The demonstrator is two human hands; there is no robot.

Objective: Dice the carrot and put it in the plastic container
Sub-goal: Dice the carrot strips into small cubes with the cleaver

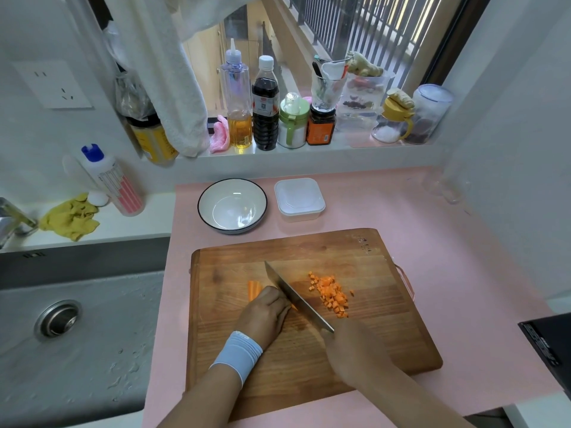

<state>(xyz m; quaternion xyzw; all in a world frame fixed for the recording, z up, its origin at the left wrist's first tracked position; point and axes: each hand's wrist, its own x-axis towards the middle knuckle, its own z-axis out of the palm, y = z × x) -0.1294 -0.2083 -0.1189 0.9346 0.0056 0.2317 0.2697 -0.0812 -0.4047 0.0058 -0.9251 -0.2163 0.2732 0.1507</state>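
I can see 2 arms, both bare from the forearm down to the fingertips. The left hand (262,310) is uncovered. Just behind it the wrist wears 1 snug wristband (238,353). The band is a pale blue-grey stretch fabric, smooth, and it covers the wrist and the first stretch of the forearm. Near its edge on the hand side sits a small white marking, too blurred to read. The right hand (349,344) and its forearm are bare as well.
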